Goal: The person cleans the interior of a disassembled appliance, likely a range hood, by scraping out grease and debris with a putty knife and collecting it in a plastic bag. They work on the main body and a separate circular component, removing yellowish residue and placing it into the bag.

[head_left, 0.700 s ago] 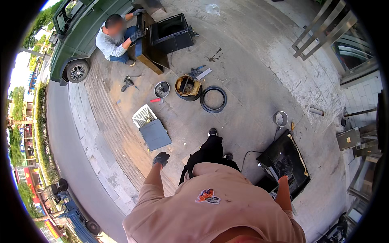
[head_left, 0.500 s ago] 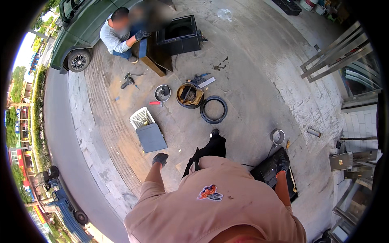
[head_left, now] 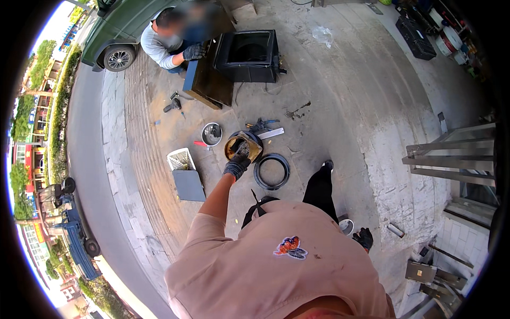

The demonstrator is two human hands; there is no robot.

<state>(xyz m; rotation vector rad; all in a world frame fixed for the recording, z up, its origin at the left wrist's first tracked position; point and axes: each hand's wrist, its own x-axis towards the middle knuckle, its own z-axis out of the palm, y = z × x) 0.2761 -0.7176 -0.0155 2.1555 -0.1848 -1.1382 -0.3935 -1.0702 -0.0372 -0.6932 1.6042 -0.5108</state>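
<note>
My left hand point(head_left: 237, 166), in a dark knitted glove, reaches to the near side of a round black bucket point(head_left: 258, 139) with a yellowish-brown inside. Its fingertips meet a dark piece inside, and I cannot make out whether they grip it. A black ring point(head_left: 256, 173) lies on the ground just right of that hand. Low on the right hangs my right hand point(head_left: 364, 239), gloved too, its fingers loosely apart and nothing visible in them. Beside it a round metal pan point(head_left: 346, 227) is partly hidden by my body.
Ahead, a person point(head_left: 162, 45) in grey crouches by a brown-black panel point(head_left: 210, 85) and a black box-shaped unit point(head_left: 247, 72). A metal bowl point(head_left: 212, 134), a drill-like tool point(head_left: 172, 104), a white basket point(head_left: 181, 159) and a grey lid point(head_left: 188, 185) lie left. Metal rails point(head_left: 446, 154) stand right.
My left hand has gone forward from my side to the bucket. My right hand has left the black flat thing, which is now out of sight. My body has shifted forward and turned.
</note>
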